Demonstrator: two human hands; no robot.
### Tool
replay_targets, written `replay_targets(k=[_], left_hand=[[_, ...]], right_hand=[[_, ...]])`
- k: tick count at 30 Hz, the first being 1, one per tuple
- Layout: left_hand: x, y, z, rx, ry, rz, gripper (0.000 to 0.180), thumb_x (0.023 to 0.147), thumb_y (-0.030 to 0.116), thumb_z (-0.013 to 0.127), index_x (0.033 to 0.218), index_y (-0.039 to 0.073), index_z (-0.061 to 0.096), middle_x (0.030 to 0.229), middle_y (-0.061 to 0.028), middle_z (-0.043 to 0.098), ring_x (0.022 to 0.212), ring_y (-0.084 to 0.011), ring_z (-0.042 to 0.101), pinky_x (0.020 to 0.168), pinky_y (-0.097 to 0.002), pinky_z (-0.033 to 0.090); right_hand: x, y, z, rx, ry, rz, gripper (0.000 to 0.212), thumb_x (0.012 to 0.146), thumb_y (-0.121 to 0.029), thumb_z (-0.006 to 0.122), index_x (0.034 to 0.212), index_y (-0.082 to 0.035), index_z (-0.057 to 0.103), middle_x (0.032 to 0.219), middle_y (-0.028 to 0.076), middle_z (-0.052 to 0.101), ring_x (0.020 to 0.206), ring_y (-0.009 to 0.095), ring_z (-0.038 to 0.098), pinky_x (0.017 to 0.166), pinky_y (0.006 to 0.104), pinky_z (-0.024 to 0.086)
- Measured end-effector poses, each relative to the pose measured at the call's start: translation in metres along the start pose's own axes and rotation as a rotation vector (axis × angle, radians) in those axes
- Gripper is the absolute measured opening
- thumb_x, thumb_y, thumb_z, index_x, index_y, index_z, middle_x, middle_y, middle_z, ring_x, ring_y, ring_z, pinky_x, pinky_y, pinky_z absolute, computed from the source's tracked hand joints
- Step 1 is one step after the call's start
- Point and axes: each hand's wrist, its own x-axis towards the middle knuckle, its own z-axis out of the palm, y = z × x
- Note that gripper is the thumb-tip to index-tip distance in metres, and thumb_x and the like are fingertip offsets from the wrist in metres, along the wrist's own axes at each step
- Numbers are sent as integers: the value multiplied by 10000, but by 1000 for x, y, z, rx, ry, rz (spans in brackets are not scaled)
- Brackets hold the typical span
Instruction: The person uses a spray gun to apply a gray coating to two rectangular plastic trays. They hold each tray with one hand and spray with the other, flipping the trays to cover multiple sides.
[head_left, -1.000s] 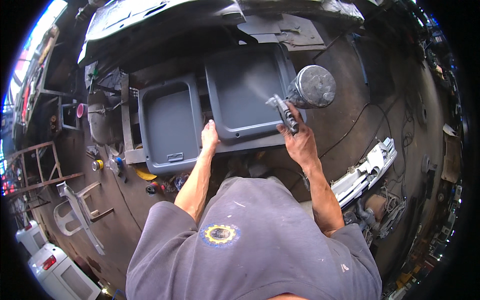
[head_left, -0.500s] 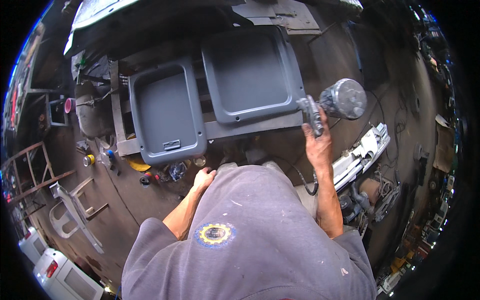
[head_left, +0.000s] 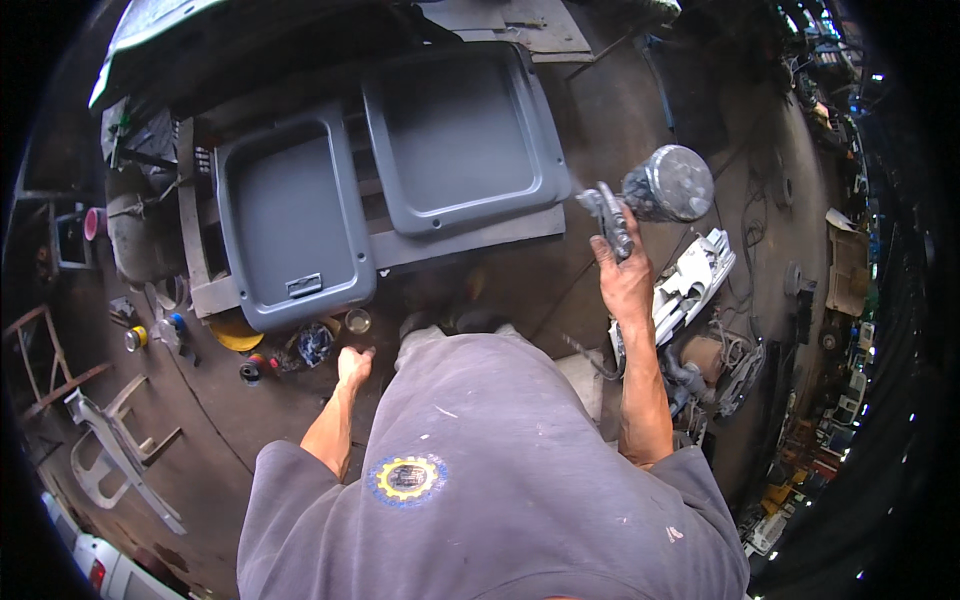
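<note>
My right hand (head_left: 625, 285) is wrapped round a spray gun (head_left: 610, 222), whose metal cup (head_left: 672, 184) juts out to the right. The gun's nozzle points left, just off the lower right corner of a large grey tray-shaped panel (head_left: 455, 130). To the left lies a narrower grey panel (head_left: 295, 215) with a small rectangular latch recess near its front edge. Both have raised rims and look evenly coated. My left hand (head_left: 354, 366) hangs low beside my shirt, fingers curled in, with nothing seen in it.
A metal frame (head_left: 465, 233) bears both panels. White bumper-like parts (head_left: 690, 285) lie on the floor at right, by a cluster of machinery (head_left: 720, 385). A hose (head_left: 592, 358) runs near my right forearm. Cans and tape (head_left: 250, 370) sit below the narrow panel.
The view has turned, so the panels appear farther left. My left hand has come away from my shirt. The spray gun has moved slightly off the large panel's right edge.
</note>
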Motion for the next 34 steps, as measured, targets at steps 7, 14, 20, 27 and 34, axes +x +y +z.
replay_targets(k=[7,14,20,27,34], left_hand=[[-19,3,42,-293,3,-61,293,842,232,669,1002,-11,703,766,-118,692,601,-178,642,602,-334,522],[-84,-34,86,-257,242,-51,373,840,341,625,1035,32,700,952,-141,715,879,-250,676,787,-389,523],[-202,-47,157,-306,155,-302,570,835,414,639,1211,-13,608,1154,-258,639,1112,-354,611,954,-419,480],[-265,-59,187,-227,-126,-726,1020,788,565,657,1518,44,173,1460,-269,355,1318,-405,420,1058,-506,381],[-210,-190,249,118,-409,-951,1183,715,552,742,1557,173,2,1484,-302,289,1326,-450,381,977,-644,372]], right_hand=[[-15,20,1,6,4,187,585,934,-234,627,1444,-75,389,1362,187,539,1279,319,505,1033,378,403],[-104,33,57,192,-493,-182,535,864,-148,692,1369,-152,516,1349,153,556,1232,329,547,973,406,468],[-157,104,140,131,-1093,-452,488,787,-79,712,1262,-124,608,1215,163,605,1107,356,592,900,417,490],[-196,182,246,-286,-1432,-619,547,652,-19,553,1182,-98,663,1039,230,664,1003,393,633,892,449,502],[-261,245,410,-213,-1319,-598,470,722,-201,706,1190,-161,677,1075,233,651,1019,340,635,875,436,508]])
